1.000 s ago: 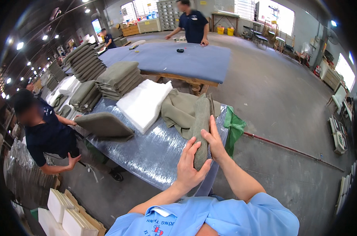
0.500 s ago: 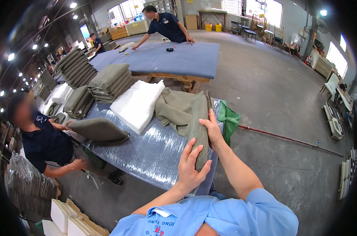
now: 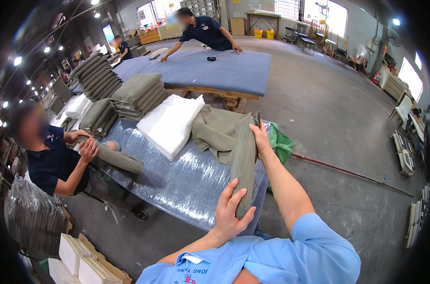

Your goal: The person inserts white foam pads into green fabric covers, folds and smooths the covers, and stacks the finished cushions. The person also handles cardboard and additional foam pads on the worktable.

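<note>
A grey-green fabric-covered cushion stands on its narrow edge between my hands, its long side pointing away from me. My left hand is wrapped round the near end, fingers on the left face and thumb at the end. Near the far end, my right hand presses on the right side; some of its fingers are hidden. Loose grey-green cloth lies crumpled against the cushion's left side. White wadding sheets are stacked beyond it, on a table wrapped in shiny plastic film.
Piles of folded grey-green covers stand at the table's far left. A co-worker at left handles another cushion. Green plastic sheeting hangs off the right corner. Behind, another person leans over a blue-covered table.
My right hand has slid toward the cushion's far end, while my left stays round the near end. The co-worker at left has brought both hands together on the other cushion and tilted it.
</note>
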`<state>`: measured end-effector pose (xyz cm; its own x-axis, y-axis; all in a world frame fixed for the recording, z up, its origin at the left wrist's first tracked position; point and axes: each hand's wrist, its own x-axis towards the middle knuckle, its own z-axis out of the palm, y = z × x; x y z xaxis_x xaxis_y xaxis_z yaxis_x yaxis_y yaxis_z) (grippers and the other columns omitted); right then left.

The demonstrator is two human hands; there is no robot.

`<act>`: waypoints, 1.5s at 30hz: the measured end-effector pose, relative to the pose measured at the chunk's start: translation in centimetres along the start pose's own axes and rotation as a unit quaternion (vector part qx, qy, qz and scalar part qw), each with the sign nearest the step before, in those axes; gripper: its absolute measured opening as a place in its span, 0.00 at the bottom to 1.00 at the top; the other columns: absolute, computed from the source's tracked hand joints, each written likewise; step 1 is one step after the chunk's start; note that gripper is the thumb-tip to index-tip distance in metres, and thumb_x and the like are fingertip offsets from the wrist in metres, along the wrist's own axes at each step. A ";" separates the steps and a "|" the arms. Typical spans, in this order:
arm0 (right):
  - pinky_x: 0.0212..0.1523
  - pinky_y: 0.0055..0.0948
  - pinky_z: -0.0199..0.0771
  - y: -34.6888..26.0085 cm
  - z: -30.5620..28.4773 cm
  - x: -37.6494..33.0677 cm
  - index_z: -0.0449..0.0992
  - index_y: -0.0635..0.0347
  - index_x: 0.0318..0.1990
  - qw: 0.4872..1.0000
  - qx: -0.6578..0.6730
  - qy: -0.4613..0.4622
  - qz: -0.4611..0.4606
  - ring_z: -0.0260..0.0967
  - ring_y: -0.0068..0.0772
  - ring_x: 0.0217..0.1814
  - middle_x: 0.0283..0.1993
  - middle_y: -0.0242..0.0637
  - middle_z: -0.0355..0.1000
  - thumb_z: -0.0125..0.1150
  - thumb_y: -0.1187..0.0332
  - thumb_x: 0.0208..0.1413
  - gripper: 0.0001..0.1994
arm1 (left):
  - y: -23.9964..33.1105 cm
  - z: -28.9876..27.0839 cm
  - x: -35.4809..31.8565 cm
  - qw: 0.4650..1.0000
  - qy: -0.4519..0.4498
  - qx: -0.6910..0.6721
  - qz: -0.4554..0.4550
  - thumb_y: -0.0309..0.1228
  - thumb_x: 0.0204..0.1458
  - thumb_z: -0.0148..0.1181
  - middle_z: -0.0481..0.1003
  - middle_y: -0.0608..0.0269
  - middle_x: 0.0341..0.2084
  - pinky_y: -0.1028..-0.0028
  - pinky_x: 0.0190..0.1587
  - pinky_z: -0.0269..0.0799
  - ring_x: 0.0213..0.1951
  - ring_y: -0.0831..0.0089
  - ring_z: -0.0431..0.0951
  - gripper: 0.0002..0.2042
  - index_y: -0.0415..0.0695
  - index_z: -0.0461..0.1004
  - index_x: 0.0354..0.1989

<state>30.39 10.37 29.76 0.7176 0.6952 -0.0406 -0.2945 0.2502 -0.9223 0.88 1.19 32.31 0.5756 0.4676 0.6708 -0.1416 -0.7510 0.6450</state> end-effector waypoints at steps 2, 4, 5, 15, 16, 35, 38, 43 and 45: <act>0.64 0.34 0.68 0.0 -0.1 1.0 0.51 0.62 0.77 1.000 -0.010 0.004 -0.002 0.68 0.38 0.65 0.69 0.45 0.66 0.66 0.58 0.58 0.44 | 0.0 -0.2 -0.5 1.000 -0.006 0.001 0.001 0.30 0.48 0.74 0.61 0.35 0.68 0.53 0.65 0.68 0.66 0.39 0.69 0.31 0.40 0.69 0.62; 0.64 0.37 0.69 0.0 -0.7 2.0 0.43 0.62 0.80 0.999 -0.038 0.014 -0.002 0.66 0.40 0.68 0.73 0.48 0.61 0.66 0.57 0.58 0.49 | 0.1 -0.3 -0.9 1.000 -0.021 -0.008 0.008 0.31 0.48 0.75 0.61 0.36 0.68 0.52 0.66 0.67 0.67 0.39 0.67 0.31 0.40 0.69 0.61; 0.66 0.36 0.67 0.2 -0.4 2.5 0.41 0.61 0.80 0.999 -0.048 0.021 -0.008 0.64 0.41 0.70 0.76 0.49 0.58 0.67 0.56 0.57 0.51 | 0.0 -0.5 -1.0 1.000 -0.026 -0.007 0.011 0.32 0.48 0.76 0.61 0.36 0.68 0.52 0.67 0.66 0.68 0.39 0.67 0.31 0.41 0.69 0.61; 0.64 0.33 0.65 3.6 -5.9 6.7 0.66 0.69 0.66 0.991 -0.050 0.059 -0.111 0.68 0.37 0.62 0.61 0.43 0.72 0.64 0.47 0.64 0.35 | -4.7 0.4 0.9 0.967 -0.148 -0.200 -0.049 0.41 0.62 0.63 0.62 0.46 0.71 0.55 0.74 0.53 0.74 0.48 0.59 0.26 0.43 0.69 0.65; 0.62 0.33 0.67 3.3 -6.9 7.0 0.70 0.69 0.62 0.989 -0.047 0.056 -0.125 0.69 0.36 0.59 0.57 0.40 0.74 0.62 0.46 0.66 0.32 | -6.6 1.6 2.6 0.959 -0.147 -0.225 -0.092 0.40 0.64 0.60 0.62 0.47 0.71 0.57 0.74 0.53 0.74 0.51 0.59 0.25 0.43 0.68 0.67; 0.28 0.26 0.53 1.2 -4.6 7.0 0.62 0.56 0.19 0.939 -0.063 0.269 -0.205 0.49 0.16 0.27 0.22 0.19 0.56 0.57 0.47 0.71 0.30 | -21.6 7.2 24.7 0.788 -0.357 -0.306 -0.398 0.45 0.62 0.67 0.78 0.70 0.52 0.75 0.54 0.68 0.51 0.80 0.75 0.19 0.46 0.81 0.53; 0.28 0.28 0.51 1.1 -4.1 7.3 0.61 0.56 0.19 0.932 -0.065 0.269 -0.232 0.49 0.17 0.27 0.22 0.19 0.56 0.57 0.47 0.71 0.30 | -20.5 7.7 24.7 0.816 -0.345 -0.280 -0.369 0.42 0.62 0.67 0.78 0.72 0.45 0.75 0.54 0.68 0.47 0.80 0.74 0.15 0.45 0.81 0.49; 0.31 0.35 0.62 0.4 -3.4 7.0 0.69 0.66 0.20 0.943 -0.093 0.265 -0.180 0.57 0.22 0.27 0.19 0.29 0.64 0.56 0.44 0.70 0.33 | -19.3 9.9 23.4 0.838 -0.232 -0.355 -0.344 0.43 0.66 0.62 0.78 0.71 0.39 0.75 0.52 0.69 0.44 0.80 0.74 0.14 0.44 0.80 0.45; 0.30 0.38 0.62 -0.1 -2.2 6.6 0.69 0.66 0.19 0.947 -0.108 0.252 -0.166 0.58 0.24 0.25 0.17 0.32 0.64 0.58 0.43 0.68 0.34 | -19.5 10.4 22.0 0.873 -0.193 -0.299 -0.333 0.47 0.70 0.55 0.77 0.73 0.36 0.78 0.48 0.69 0.41 0.82 0.73 0.19 0.42 0.80 0.44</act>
<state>36.54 13.40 28.71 0.9743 0.1793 0.1363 0.0958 0.2175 -0.9713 24.70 21.27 30.64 0.9025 0.4299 -0.0253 -0.0004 0.0598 0.9982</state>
